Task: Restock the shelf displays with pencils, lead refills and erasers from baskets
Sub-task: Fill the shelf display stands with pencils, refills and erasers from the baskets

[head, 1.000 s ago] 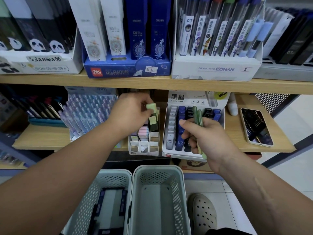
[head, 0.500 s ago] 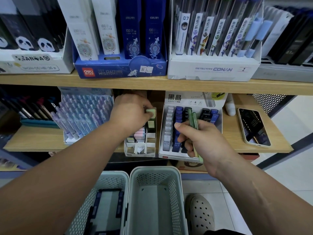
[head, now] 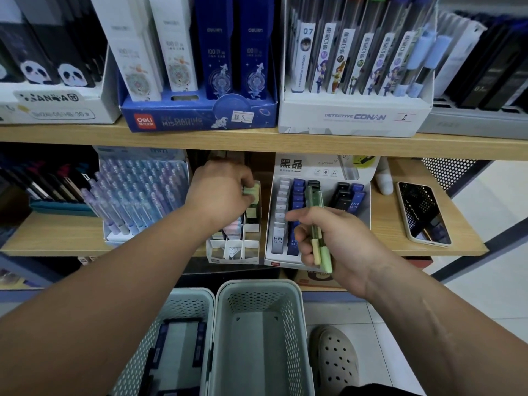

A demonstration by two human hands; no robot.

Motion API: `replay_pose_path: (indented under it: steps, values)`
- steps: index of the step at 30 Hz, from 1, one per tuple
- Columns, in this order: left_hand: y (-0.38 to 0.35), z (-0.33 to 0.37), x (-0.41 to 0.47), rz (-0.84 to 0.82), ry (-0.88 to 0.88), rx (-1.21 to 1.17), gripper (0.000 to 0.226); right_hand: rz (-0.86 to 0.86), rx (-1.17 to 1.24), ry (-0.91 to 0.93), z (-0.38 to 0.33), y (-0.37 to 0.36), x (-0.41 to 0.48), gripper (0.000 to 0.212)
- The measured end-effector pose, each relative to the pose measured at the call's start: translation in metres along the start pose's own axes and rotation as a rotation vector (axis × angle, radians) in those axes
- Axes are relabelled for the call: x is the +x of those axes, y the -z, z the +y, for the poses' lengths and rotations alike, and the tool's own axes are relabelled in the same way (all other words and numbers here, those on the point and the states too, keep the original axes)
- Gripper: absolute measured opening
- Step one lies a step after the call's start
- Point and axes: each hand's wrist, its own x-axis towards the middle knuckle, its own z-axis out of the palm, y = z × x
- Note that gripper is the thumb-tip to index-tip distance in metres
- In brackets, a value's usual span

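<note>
Pinching a green eraser (head: 251,192) over the tray (head: 237,254), left hand (head: 218,192) should seat it square imo; right hand (head: 337,241) clutches pencils (head: 314,195)

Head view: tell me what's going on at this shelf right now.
A person is restocking a wooden shelf. Their left hand pinches a pale green block eraser over the back of a small white divided cardboard display. Their right hand grips two translucent green pencils in front of a white lead-refill display. Two grey perforated plastic baskets sit below; the left one holds a dark flat pack.
</note>
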Motion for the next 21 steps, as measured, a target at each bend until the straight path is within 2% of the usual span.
replay_pose_path:
  steps: [5, 9, 12, 13, 16, 18, 21]
  values:
    - [0.001, -0.010, -0.003, -0.034, -0.072, -0.042, 0.022, -0.073, -0.005, -0.032, 0.001, -0.004, -0.004, 0.030]
    - [0.009, -0.012, -0.007, 0.019, -0.112, -0.151, 0.017, -0.055, -0.101, 0.018, -0.002, -0.009, -0.005, 0.027]
    - [0.024, 0.003, -0.017, 0.040, 0.008, -0.406, 0.005, -0.097, -0.191, 0.034, -0.004, -0.014, -0.005, 0.023]
    - [0.029, 0.010, -0.021, 0.028, 0.080, -0.532, 0.009, -0.120, -0.246, 0.045, -0.004, -0.016, -0.006, 0.020]
    - [0.043, 0.024, -0.037, -0.143, 0.290, -0.834, 0.022, -0.144, -0.433, 0.113, -0.001, -0.024, -0.006, 0.015]
    - [0.048, 0.024, -0.048, -0.272, 0.350, -0.893, 0.022, -0.133, -0.453, 0.151, 0.000, -0.028, -0.006, 0.012]
    - [0.053, 0.017, -0.058, -0.334, 0.400, -0.931, 0.018, -0.124, -0.469, 0.165, 0.000, -0.033, -0.007, 0.014]
